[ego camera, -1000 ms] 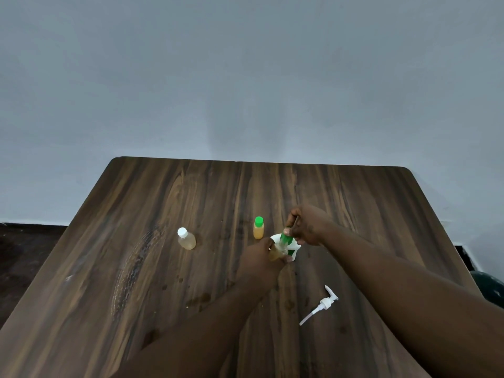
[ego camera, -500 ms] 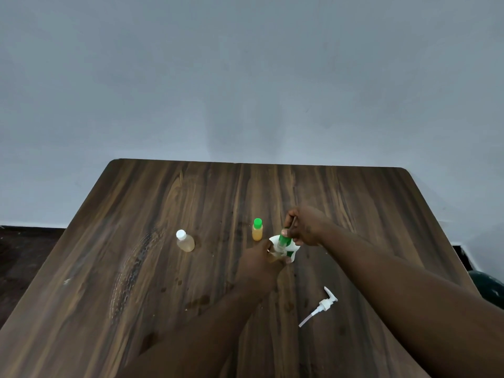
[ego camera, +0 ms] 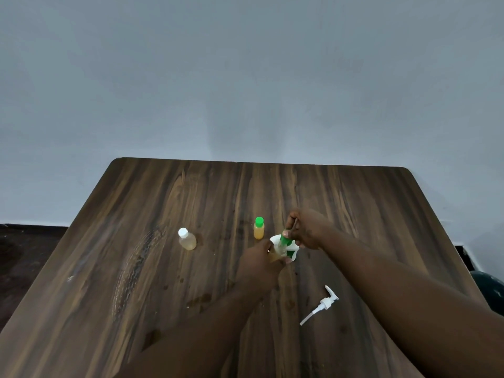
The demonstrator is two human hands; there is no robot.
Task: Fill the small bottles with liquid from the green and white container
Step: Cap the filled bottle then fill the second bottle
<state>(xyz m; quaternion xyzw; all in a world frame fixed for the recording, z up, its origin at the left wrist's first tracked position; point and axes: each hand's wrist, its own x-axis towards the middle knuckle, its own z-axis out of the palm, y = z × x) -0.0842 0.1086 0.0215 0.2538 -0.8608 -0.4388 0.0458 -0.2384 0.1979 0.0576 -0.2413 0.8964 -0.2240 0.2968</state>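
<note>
My left hand [ego camera: 260, 261] grips a small clear bottle [ego camera: 277, 254] with amber liquid, held just above the table's middle. My right hand [ego camera: 308, 227] pinches the green cap [ego camera: 284, 240] on top of that bottle. Right behind the bottle stands the green and white container [ego camera: 294, 251], mostly hidden by the bottle and my fingers. Two more small bottles with amber liquid stand to the left: one with a green cap [ego camera: 258, 229], upright, and one with a white cap [ego camera: 187, 240].
A white pump dispenser head [ego camera: 321, 304] lies on the wooden table [ego camera: 136, 268] to the near right, between my forearms. Small wet spots mark the wood near the middle. A dark round object [ego camera: 488, 287] sits off the table's right edge.
</note>
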